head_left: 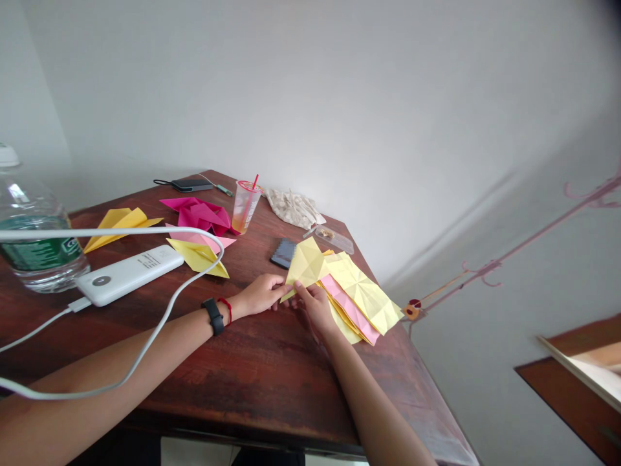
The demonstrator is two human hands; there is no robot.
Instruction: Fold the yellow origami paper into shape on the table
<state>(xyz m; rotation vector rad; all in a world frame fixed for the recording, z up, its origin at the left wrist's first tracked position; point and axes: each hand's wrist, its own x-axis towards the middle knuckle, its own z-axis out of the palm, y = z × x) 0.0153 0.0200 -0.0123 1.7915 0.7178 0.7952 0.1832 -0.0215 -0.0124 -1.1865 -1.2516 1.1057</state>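
Observation:
A creased yellow paper square (306, 264) stands tilted up off the wooden table (252, 362). My left hand (259, 294), with a black band and a red string at the wrist, pinches its lower left edge. My right hand (317, 305) pinches the bottom corner from the right, fingers closed on the paper. Just right of my hands lies a stack of creased yellow and pink sheets (361, 298), partly under the raised square.
Folded paper shapes lie at the back left: yellow (119, 225), magenta (198, 213), yellow-and-pink (200, 254). A white power bank (129, 274) with cable, a water bottle (33, 239), a plastic cup with straw (245, 206), a phone (191, 185) and a cloth (294, 208) stand around. The table edge runs close on the right.

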